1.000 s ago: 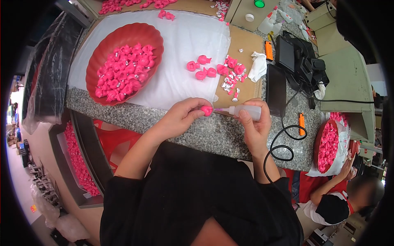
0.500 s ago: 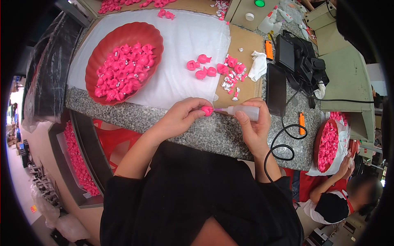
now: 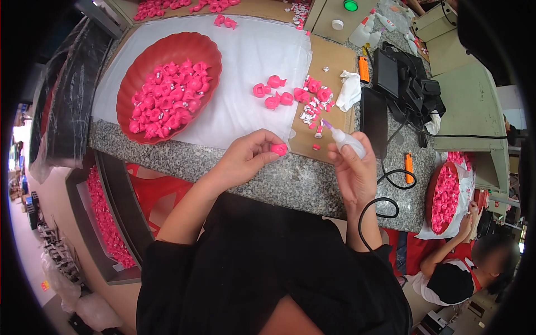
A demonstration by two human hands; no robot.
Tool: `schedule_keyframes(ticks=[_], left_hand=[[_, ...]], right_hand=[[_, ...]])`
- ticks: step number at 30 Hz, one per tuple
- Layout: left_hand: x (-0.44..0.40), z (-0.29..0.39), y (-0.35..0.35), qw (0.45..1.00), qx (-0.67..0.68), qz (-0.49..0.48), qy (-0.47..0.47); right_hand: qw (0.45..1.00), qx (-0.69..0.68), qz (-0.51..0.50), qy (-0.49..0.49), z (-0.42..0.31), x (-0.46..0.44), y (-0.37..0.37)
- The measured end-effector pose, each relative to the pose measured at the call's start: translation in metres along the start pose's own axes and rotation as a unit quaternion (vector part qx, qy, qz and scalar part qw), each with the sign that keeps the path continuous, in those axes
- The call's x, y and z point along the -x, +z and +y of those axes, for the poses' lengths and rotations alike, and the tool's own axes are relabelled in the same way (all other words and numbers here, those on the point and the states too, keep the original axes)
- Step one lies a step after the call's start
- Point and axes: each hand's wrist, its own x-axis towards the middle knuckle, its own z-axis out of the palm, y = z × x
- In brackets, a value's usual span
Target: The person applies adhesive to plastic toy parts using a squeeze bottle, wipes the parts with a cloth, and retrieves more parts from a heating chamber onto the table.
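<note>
The pink moulded piece, pinched by the left hand above the granite worktop, has no readable facing, long axis or stage of completion. At its 3 o'clock, the right hand grips a squeeze bottle, nozzle apart, long axis slanting toward 10–11 o'clock. The batch appears partway: a scalloped red bowl at 10 o'clock holds many pieces, while white-and-pink parts lie loose at 1 o'clock.

The speckled counter carries 2 orange implements, black equipment and a looped black cable; a crumpled white tissue lies near a dark flat block. A panel at the top bears 1 green indicator and 1 white knob. A red seat is located below the counter edge, plastic-wrapped material at the left, and 1 co-worker at the right.
</note>
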Motion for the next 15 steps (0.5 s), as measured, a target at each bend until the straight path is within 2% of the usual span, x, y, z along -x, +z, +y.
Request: schedule_keyframes(ticks=[2,3,4,6,7,12,15], left_hand=[[0.002,0.002,0.001,1.0,0.017,0.002,0.008],[0.003,0.003,0.002,0.999,0.033,0.006,0.014],[0.004,0.002,0.003,0.999,0.034,0.001,0.016],[0.006,-0.001,0.007,0.995,0.065,0.035,0.065],[0.007,0.001,0.008,0.995,0.066,0.033,0.067],[0.012,0.003,0.01,0.984,0.176,0.002,0.011],[0.012,0.004,0.013,0.976,0.215,0.022,0.011]], right_hand=[[0.991,-0.022,-0.002,0.13,-0.004,0.0,-0.007],[0.99,0.016,-0.007,0.138,-0.006,0.0,-0.009],[0.991,0.018,-0.004,0.134,-0.006,0.001,-0.014],[0.983,0.167,-0.016,0.068,-0.005,0.002,-0.027],[0.982,0.175,-0.02,0.074,-0.01,0.001,-0.029],[0.965,0.247,-0.012,0.086,-0.022,-0.004,-0.02],[0.948,0.307,-0.019,0.079,-0.016,-0.003,-0.015]])
